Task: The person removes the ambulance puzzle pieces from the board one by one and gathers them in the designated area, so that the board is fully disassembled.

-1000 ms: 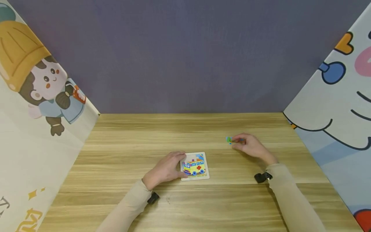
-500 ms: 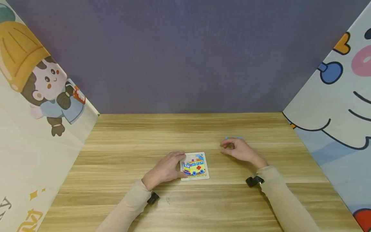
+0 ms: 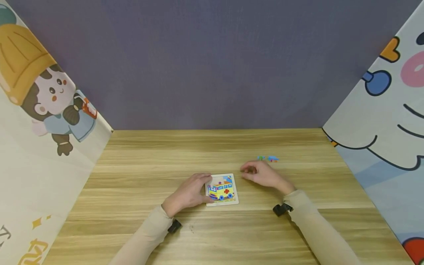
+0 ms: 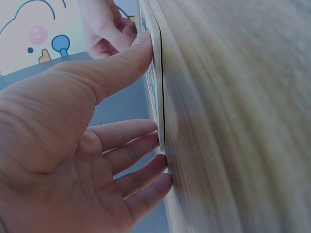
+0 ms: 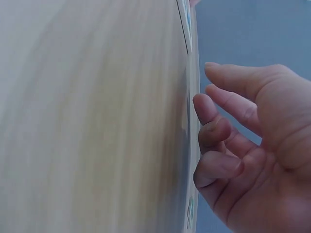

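The left sleeve point(image 3: 147, 233) at seven o'clock and right sleeve point(image 3: 318, 228) at four were plain beige; the black wrist units point(image 3: 174, 226), apparently cameras, looked small and boxy.

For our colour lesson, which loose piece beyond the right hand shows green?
The small flat blue and green piece, left in the head view; the blue piece beside it has reddish marks instead.

Pale-bordered puzzle point(image 3: 222, 190) pictures a yellow, blue-wheeled ambulance point(image 3: 220, 188) with a red cross point(image 3: 226, 191); tan wood-grain table point(image 3: 159, 158); plain beige sleeves point(image 3: 145, 228).
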A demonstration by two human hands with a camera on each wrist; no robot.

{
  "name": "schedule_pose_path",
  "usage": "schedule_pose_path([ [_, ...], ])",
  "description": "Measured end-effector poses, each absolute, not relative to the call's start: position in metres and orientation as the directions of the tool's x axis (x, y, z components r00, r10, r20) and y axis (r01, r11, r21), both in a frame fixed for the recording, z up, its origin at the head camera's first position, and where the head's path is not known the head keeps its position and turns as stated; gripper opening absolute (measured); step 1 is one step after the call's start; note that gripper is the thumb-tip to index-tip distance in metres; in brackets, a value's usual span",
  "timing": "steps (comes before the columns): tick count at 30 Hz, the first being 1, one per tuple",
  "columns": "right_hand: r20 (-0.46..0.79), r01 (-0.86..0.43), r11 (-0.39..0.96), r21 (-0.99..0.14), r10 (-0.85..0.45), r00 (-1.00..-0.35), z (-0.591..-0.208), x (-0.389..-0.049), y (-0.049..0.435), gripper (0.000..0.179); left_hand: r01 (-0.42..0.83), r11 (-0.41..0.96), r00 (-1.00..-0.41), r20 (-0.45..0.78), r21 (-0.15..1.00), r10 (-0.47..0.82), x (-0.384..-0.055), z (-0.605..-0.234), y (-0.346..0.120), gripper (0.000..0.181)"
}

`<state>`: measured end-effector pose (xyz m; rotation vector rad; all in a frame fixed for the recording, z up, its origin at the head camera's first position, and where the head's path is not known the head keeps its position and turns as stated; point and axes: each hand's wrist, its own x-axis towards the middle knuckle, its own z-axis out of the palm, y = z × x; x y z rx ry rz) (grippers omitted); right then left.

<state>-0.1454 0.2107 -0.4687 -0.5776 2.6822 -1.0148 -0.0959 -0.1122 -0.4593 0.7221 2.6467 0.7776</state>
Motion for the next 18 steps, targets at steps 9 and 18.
schedule_pose_path([
  [9, -0.043, -0.339, 0.641, -0.689, -0.503, -0.864, -0.472, -0.155, 0.192, 0.022, 0.374, 0.737, -0.841, -0.128, 0.563, 0.525, -0.103, -0.459, -0.105, 0.081],
  [18, -0.05, -0.365, 0.612, -0.702, -0.553, -0.832, -0.471, -0.167, 0.178, 0.024, 0.36, 0.744, -0.85, -0.13, 0.563, 0.51, -0.111, -0.462, -0.098, 0.081],
])
